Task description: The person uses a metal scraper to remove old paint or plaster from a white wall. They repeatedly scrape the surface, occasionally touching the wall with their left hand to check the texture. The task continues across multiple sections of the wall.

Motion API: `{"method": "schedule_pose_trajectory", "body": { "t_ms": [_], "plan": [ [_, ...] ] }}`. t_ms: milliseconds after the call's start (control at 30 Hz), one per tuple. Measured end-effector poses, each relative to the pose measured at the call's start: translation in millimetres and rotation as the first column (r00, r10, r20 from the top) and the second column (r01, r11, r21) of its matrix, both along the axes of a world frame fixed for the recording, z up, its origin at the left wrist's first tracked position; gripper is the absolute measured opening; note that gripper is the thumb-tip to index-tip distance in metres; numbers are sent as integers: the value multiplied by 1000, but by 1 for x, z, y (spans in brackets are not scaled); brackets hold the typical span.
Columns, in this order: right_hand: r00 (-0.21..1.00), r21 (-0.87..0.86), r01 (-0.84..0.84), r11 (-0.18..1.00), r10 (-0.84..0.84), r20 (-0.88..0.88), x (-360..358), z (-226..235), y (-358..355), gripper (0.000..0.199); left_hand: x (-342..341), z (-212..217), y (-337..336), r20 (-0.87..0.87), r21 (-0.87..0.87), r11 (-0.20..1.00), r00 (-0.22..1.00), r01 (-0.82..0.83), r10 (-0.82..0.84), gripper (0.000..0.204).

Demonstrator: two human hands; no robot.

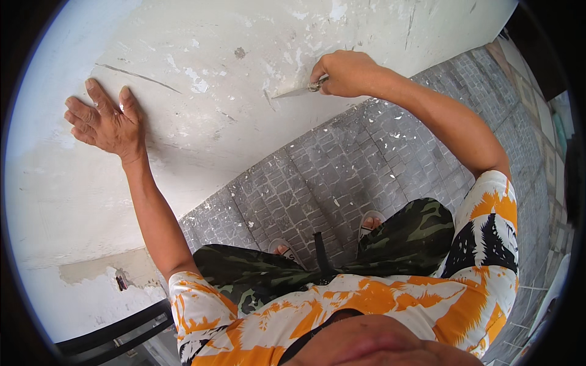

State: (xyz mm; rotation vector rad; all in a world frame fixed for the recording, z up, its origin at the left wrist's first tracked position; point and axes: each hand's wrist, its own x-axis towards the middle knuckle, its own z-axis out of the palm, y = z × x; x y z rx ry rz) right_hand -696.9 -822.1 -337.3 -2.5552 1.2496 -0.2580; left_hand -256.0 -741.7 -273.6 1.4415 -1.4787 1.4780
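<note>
My left hand (108, 121) lies with its fingers spread against the whitish wall (201, 140), holding nothing. A scraper (297, 92) is gripped in my right hand (349, 73), its thin metal blade pointing left. The blade's tip is at the wall or very close to it; I cannot tell whether it touches. Around the blade the wall's paint is patchy, with scratches, chipped white spots and a dark round mark (240, 53). Most of the scraper's handle is hidden inside my fingers.
Grey patterned floor tiles (323, 165) run along the wall's foot, scattered with white paint flakes. My sandaled feet (370, 223) stand on them. At the lower left are a black rail (116, 329) and a hole (121, 280) in the wall with something inside.
</note>
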Motion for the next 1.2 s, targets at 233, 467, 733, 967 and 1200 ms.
{"method": "schedule_pose_trajectory", "body": {
  "t_ms": [233, 467, 733, 967, 1200],
  "plan": [
    [995, 189, 91, 978, -97, 20, -8, 44, 6, 33, 21, -39, 15, -51, -24, 1000, 999, -17, 15, 81],
    [988, 239, -2, 971, -35, 153, 49, 13, 25, 35, 54, -75, 17, 31, -16, 1000, 1000, -1, 2, 69],
    [977, 249, -127, 960, 78, 198, 129, -1, 65, 38, 52, -29, 50, 50, -116, 992, 998, 53, -47, 60],
    [975, 203, -95, 975, 49, 218, 107, 23, 80, 37, 119, -23, 74, -21, -200, 979, 999, -34, 31, 75],
    [986, 114, -161, 980, 154, 71, 100, 25, 72, 38, 113, -18, 70, -65, -271, 963, 998, -7, -11, 66]
  ]
}}
